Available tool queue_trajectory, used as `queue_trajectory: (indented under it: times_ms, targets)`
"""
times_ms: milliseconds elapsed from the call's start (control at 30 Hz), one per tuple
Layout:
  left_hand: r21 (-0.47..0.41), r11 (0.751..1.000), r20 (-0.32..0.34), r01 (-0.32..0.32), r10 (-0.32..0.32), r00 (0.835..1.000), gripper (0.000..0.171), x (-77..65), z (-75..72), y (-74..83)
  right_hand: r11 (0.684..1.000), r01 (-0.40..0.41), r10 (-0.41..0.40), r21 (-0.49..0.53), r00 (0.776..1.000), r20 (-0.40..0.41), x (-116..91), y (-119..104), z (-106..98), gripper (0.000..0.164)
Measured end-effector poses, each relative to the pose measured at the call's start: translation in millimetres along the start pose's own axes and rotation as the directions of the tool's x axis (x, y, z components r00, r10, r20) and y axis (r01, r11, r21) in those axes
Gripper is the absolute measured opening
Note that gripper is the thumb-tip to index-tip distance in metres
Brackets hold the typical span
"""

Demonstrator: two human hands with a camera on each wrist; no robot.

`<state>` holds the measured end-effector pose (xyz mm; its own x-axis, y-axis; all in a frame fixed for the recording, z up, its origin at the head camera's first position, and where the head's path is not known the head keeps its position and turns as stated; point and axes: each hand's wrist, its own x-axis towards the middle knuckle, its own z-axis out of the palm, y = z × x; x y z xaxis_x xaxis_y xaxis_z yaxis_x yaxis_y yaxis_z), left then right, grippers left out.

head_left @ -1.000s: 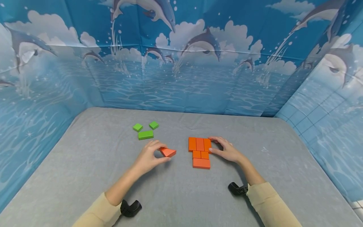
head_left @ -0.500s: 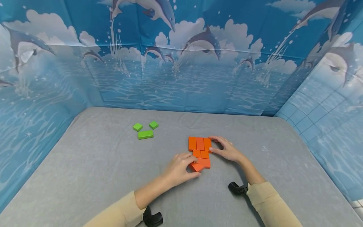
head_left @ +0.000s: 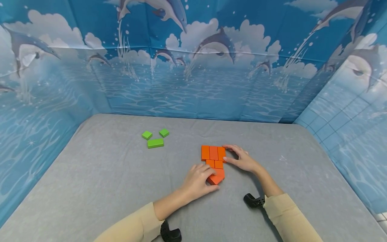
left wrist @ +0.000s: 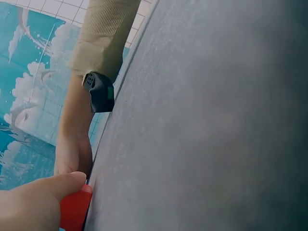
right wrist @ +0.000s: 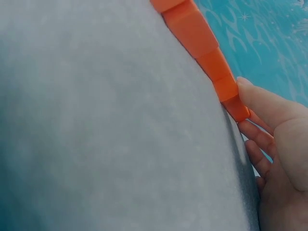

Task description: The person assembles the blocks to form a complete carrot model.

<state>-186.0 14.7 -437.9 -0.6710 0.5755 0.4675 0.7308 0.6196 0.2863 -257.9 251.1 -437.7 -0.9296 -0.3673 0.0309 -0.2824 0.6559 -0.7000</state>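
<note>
In the head view, my left hand pinches an orange triangular block at the near side of an arrangement of flat orange blocks. That triangle lies against an orange rectangular block, partly covered by my fingers. Two small orange blocks sit beyond it, with three upright orange rectangles side by side at the far end. My right hand holds the rightmost rectangle between thumb and fingers at its two ends. The left wrist view shows my thumb on the orange block.
On the grey cloth-covered table, two small green blocks and a green rectangular block lie back left. A blue dolphin-print curtain encloses the back and sides. Black wrist devices hang under both sleeves.
My left hand has carried the triangular block right and nearer, from left of the arrangement to its near edge, sliding it rightward against the rectangle. My right hand has stayed put.
</note>
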Motion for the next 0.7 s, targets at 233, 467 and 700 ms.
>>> queue_trajectory:
  times_ms: [233,467,700]
  targets:
    - [0.006,1.0,-0.027,-0.006,0.006,1.0,0.037,0.5,5.4,0.9,1.0,-0.003,0.003,-0.006,1.0,-0.001,-1.1,-2.1,-0.6,0.053]
    - [0.002,1.0,-0.055,0.005,-0.004,0.998,0.035,0.1,7.5,0.5,1.0,-0.005,0.005,0.0,1.0,0.001,-1.1,-2.8,-0.3,0.053]
    - [-0.001,1.0,-0.066,0.001,-0.001,0.998,0.036,0.1,7.8,-0.7,1.0,-0.002,0.002,-0.004,1.0,0.001,-1.2,-0.9,0.0,0.053]
